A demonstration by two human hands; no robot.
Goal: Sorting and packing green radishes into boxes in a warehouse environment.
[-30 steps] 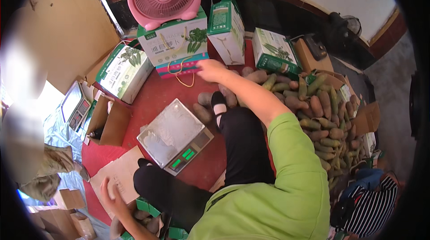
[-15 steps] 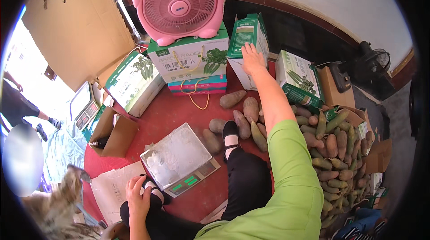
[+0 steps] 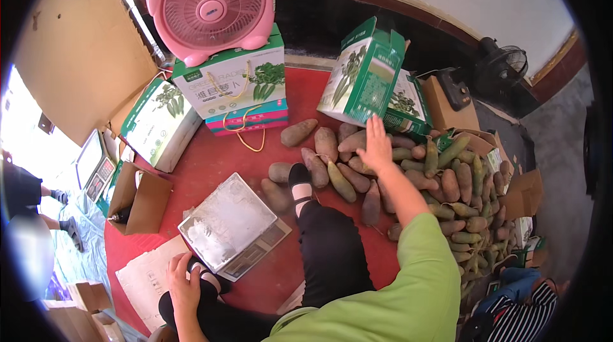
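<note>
Right hand (image 3: 378, 148) held out below a tipped carton (image 3: 365, 79)

Fingers stretched out, the right hand is loose and grasps nothing. Its fingertips point up at the lower edge of the green-and-white carton, in the upper half of the frame, right of centre — whether they touch it, I cannot tell. The carton tilts to the right and partly hides a lower carton (image 3: 407, 102) behind it. At the lower left, the left hand (image 3: 184, 283) lies over the bent left leg (image 3: 208, 307) in black trousers, relaxed, with nothing visible in it.

Loose root vegetables (image 3: 325, 144), brownish and green, are scattered on a red surface (image 3: 207, 157) about the middle of the frame; a dense pile (image 3: 469, 198) of them fills the right side. Left of the right foot (image 3: 300, 183) sits a scale (image 3: 231, 217), its silvery plate bare but smudged.

Toward the upper left, a pink fan (image 3: 214, 10) stands on a corded carton (image 3: 233, 83), which rests on a teal-and-pink box (image 3: 255, 118). Another carton (image 3: 159, 121) leans just beside them on the left. Below that one is a small brown box (image 3: 150, 205) — its top uncovered, something dark inside.
</note>
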